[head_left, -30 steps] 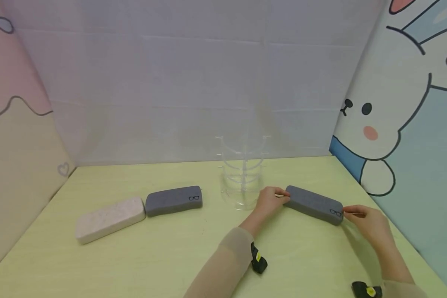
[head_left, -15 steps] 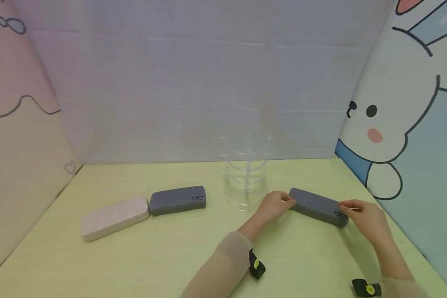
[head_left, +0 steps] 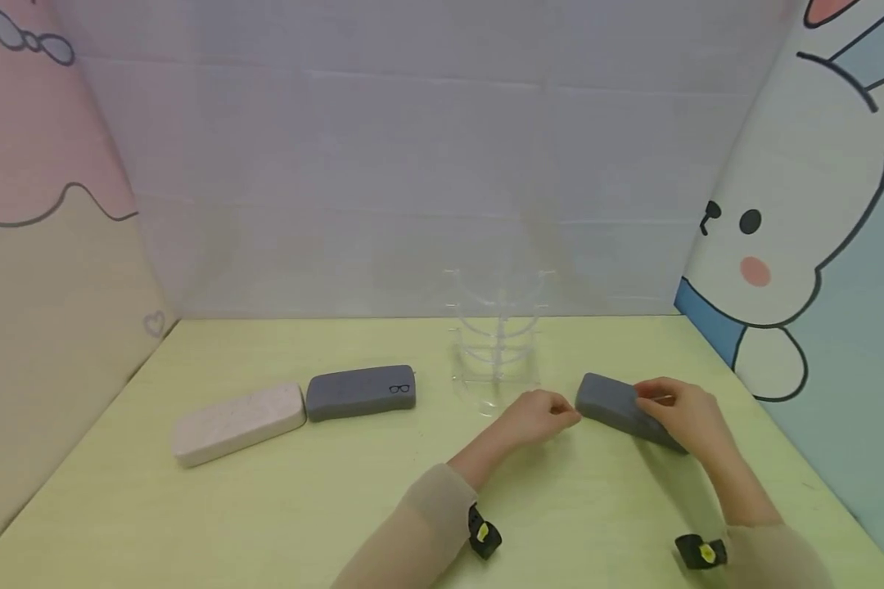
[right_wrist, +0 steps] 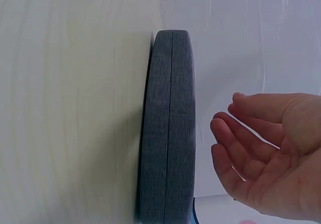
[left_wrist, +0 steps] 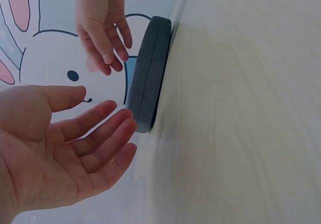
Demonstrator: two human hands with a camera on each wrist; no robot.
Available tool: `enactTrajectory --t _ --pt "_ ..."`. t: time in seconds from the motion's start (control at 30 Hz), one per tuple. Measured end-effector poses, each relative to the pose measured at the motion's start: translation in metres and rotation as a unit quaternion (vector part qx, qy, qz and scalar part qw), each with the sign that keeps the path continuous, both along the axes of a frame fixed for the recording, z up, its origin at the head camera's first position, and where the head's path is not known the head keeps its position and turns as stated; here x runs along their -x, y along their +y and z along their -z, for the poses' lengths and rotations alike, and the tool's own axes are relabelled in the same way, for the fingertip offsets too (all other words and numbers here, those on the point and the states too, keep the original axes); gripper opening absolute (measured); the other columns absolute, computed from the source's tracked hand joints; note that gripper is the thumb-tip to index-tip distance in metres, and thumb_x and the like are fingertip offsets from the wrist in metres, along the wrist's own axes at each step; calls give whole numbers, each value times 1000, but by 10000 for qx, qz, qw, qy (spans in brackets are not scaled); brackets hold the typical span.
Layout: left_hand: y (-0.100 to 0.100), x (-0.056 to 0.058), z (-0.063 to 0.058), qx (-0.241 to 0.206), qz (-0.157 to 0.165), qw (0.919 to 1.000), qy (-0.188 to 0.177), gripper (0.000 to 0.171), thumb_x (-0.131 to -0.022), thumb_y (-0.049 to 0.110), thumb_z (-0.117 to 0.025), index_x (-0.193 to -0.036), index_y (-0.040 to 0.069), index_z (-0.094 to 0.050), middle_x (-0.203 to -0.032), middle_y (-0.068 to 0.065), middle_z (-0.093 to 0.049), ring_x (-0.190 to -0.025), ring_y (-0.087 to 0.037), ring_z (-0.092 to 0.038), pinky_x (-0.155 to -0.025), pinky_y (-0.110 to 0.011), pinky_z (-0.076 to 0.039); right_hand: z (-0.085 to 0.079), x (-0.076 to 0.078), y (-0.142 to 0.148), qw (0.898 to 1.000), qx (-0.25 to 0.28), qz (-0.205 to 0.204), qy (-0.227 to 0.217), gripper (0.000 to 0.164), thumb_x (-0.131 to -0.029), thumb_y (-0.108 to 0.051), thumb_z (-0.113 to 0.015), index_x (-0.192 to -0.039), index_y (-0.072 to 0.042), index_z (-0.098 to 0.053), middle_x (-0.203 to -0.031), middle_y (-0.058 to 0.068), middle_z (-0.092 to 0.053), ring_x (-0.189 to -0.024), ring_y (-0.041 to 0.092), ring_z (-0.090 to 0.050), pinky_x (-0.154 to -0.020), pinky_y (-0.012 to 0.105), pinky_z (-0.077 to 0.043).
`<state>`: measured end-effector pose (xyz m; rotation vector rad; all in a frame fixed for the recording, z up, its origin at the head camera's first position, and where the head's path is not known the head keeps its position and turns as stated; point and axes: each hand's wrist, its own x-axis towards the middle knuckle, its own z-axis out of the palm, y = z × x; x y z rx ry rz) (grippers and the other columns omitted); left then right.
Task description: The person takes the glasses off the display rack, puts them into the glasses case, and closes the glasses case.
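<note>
A dark grey glasses case (head_left: 611, 403) lies closed and slanted on the table at the right in the head view. By its left end is my left hand (head_left: 534, 421); the left wrist view shows this hand (left_wrist: 85, 148) palm up with relaxed fingers, fingertips close to the case's end (left_wrist: 148, 78). My right hand (head_left: 685, 413) is over the right part of the case and hides its printed end in the head view. From the right wrist, the right hand (right_wrist: 271, 153) appears loosely bent, with a gap between its fingers and the case (right_wrist: 170, 128).
Behind the left hand stands a clear tiered display rack (head_left: 497, 352). A second grey glasses case (head_left: 361, 393) with a glasses print lies left of it, its end close to a pale speckled case (head_left: 239, 425). Printed walls bound the table (head_left: 280, 507) on both sides.
My right hand has moved left from the case's right end to over its body. My left hand has drawn slightly back from the left end. The head view has shifted a little.
</note>
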<state>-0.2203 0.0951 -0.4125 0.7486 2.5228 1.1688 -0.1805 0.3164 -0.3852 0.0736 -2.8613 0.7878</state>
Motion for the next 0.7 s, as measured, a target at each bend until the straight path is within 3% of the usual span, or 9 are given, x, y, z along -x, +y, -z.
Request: enactTrajectory --t 0.27,0.47,0.7 --pt "-20 -1 2 144 138 9995 -224 25 -90 31 -56 -102 12 -67 -86 7 -65 -70 -2 -55 -60 -18 -44 -3 11 -12 9998 49 -174 30 32 -90 -26 -56 -110 -1 -63 -106 20 -64 -91 35 -62 -75 47 -48" --pt "-39 -5 0 291 329 9990 -54 24 -90 28 -55 -99 11 -68 -83 5 -64 -68 -3 -53 -60 -17 -43 -6 18 -16 9995 -25 -302 21 35 -92 -27 -53 -113 -1 -61 -106 20 -64 -90 34 -61 -73 45 -48" --pt "-69 -5 -6 494 111 9987 -17 25 -91 31 -53 -103 13 -67 -96 4 -65 -79 -7 -57 -67 -22 -46 -10 24 -20 9989 -9 -459 94 39 -93 -36 -50 -112 -4 -62 -104 17 -65 -92 32 -61 -76 46 -47"
